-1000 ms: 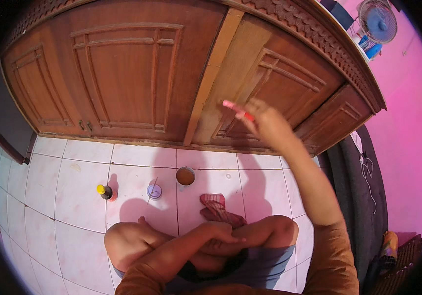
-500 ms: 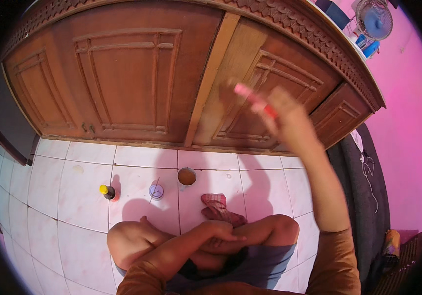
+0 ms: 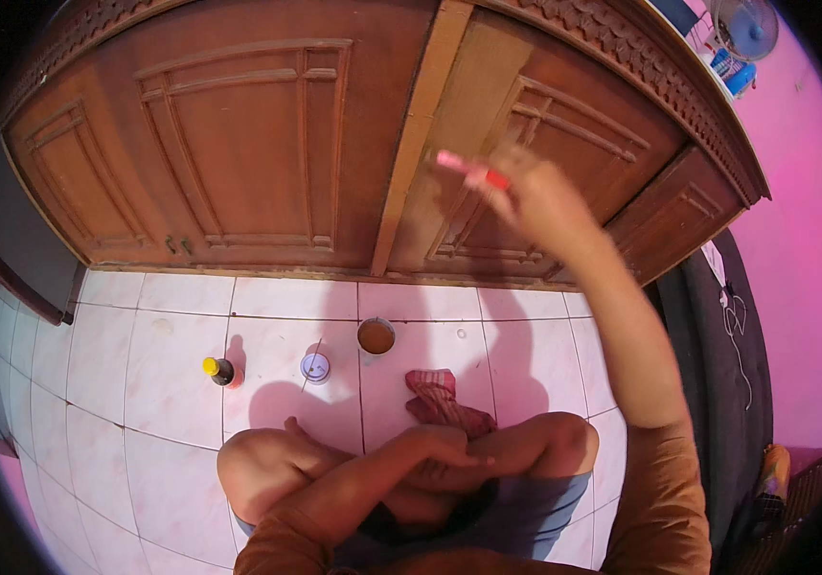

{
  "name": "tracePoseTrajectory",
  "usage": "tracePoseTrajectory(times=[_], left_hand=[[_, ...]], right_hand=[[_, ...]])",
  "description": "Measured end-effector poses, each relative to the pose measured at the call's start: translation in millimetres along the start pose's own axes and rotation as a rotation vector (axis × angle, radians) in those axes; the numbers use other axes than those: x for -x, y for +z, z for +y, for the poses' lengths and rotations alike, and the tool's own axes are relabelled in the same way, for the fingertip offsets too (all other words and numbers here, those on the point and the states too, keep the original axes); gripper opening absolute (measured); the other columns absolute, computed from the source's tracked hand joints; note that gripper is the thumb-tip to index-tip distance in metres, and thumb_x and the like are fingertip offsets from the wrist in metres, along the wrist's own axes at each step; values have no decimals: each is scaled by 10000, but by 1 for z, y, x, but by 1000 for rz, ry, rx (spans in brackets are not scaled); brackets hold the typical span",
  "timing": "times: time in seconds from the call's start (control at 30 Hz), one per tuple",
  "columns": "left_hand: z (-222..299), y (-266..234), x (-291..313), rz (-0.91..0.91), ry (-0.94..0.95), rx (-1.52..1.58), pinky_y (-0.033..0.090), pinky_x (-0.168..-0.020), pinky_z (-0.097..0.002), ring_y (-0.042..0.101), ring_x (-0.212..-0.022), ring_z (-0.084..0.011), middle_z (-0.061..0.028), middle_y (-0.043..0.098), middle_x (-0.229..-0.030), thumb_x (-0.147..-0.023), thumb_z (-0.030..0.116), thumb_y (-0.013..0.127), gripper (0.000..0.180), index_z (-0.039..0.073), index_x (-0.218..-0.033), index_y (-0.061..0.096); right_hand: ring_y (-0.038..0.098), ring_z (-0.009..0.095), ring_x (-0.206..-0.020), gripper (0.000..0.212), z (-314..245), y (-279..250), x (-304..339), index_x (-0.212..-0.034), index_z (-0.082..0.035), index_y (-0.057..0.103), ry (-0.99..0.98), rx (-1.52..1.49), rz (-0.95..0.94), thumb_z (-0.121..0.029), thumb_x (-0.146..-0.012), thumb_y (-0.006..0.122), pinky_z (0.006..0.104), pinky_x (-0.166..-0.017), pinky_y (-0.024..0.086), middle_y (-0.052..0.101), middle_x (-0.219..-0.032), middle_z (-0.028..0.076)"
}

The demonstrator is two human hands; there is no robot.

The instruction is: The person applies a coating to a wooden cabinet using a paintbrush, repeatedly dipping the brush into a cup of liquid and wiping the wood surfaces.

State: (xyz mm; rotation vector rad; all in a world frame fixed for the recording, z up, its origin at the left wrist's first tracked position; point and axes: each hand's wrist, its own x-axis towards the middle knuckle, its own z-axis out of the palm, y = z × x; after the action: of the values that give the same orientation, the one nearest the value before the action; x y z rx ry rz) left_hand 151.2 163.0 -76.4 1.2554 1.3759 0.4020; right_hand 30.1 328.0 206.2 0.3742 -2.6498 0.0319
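My right hand [image 3: 526, 192] is raised in front of the wooden cabinet, its fingers closed round a slim paintbrush [image 3: 459, 163] with a pink and red handle. The brush tip points left, at or close to the cabinet door [image 3: 464, 105], where a paler strip runs beside the carved panel; contact is hard to tell. My left hand [image 3: 449, 446] lies loosely across my crossed legs, fingers stretched and holding nothing. On the floor ahead stands a cup of brown liquid [image 3: 376, 336]. Below it lies a crumpled red checked cloth [image 3: 445, 398].
Left of the cup are a small round lilac-topped container [image 3: 315, 366] with a thin stick across it and a dark bottle with a yellow cap [image 3: 219, 371]. A dark cushion-like piece [image 3: 722, 345] with a white cable lies at right. A fan [image 3: 746, 27] stands atop the cabinet.
My right hand and the brush have shifted left across the cabinet door. The whole view has shifted slightly. My left hand stays on my legs.
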Motion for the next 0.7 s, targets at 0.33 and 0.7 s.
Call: tracePoseTrajectory(times=[0.33, 0.7], left_hand=[[-4, 0, 0, -23, -103, -4, 601, -737, -358, 722, -642, -239, -129, 720, -674, -842, 864, 384, 964, -17, -630, 713], [5, 0, 3, -38, -73, 17, 610, -700, -364, 717, -626, -245, -136, 704, -636, -848, 860, 378, 954, 1, -600, 708]], right_hand=[[658, 391, -848, 275, -13, -51, -5, -1043, -22, 714, -63, -121, 217, -275, -941, 676, 455, -738, 527, 667, -938, 198], [664, 418, -864, 437, -3, 4, -13, -958, 0, 725, 50, -211, 21, -420, -980, 606, 466, -758, 544, 669, -936, 218]])
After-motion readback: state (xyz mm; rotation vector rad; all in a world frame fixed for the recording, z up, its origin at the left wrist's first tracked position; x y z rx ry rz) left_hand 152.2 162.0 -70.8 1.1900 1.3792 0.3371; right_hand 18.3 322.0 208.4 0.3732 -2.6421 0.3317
